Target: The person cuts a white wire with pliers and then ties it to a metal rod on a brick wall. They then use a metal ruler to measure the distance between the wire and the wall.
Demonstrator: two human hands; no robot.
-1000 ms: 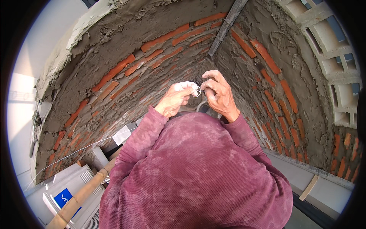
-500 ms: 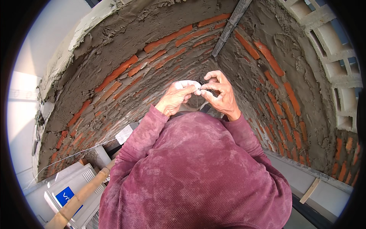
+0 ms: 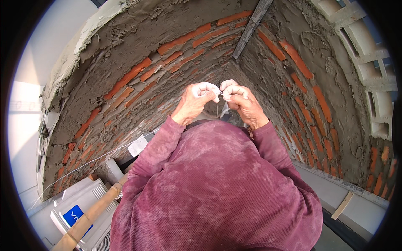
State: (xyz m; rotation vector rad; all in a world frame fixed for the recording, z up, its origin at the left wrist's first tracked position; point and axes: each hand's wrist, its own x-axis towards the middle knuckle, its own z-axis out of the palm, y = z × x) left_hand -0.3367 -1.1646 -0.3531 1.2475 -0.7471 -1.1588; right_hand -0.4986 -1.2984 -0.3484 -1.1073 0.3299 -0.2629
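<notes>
My left hand (image 3: 195,101) and my right hand (image 3: 244,103) meet in front of my chest, dusty and pale at the fingertips. Both are closed in a pinch on a thin string (image 3: 217,108), part of which hangs below the left fingers. A short pale piece of it bridges the small gap between the two sets of fingertips; whether it is knotted there is too small to tell. Under the right fingers shows a whitish, partly see-through scrap (image 3: 225,109), and I cannot tell whether it is held.
Brick walls roughly coated with grey mortar (image 3: 125,44) meet in a corner ahead, a grey straight bar (image 3: 252,27) standing there. Pierced pale blocks (image 3: 370,54) line the far right. At lower left, a bamboo pole (image 3: 90,215) crosses a white box-shaped unit (image 3: 67,209); a wooden strip (image 3: 342,205) lies right.
My right hand's raised, spread fingers have curled in, and its fingertips have come against the string beside the left ones. The left hand has hardly moved.
</notes>
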